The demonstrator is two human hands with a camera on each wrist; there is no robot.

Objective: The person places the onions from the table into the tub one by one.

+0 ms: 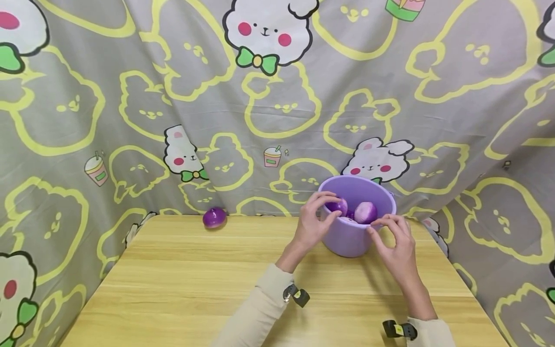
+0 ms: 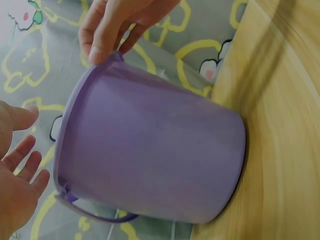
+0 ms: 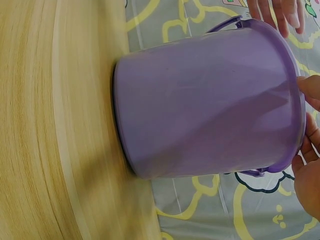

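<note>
A light purple bucket (image 1: 347,238) stands upright at the back right of the wooden table. Inside lie a purple onion with a pale face (image 1: 365,212) and another purple onion (image 1: 339,206), with more purple showing deeper down. My left hand (image 1: 315,216) hovers at the bucket's left rim, thumb and fingers spread; in the left wrist view the hand (image 2: 17,165) is above the rim, holding nothing. At the front right, my right hand (image 1: 396,238) pinches the rim between thumb and fingers, also seen from the right hand's side (image 3: 309,175). A third purple onion (image 1: 214,218) sits by the table's back edge.
The wooden table (image 1: 173,289) ends against a grey curtain (image 1: 243,115) printed with yellow outlines and white animals. A bucket handle (image 2: 95,216) hangs down along the bucket's outside. Both wrists carry small black devices on straps.
</note>
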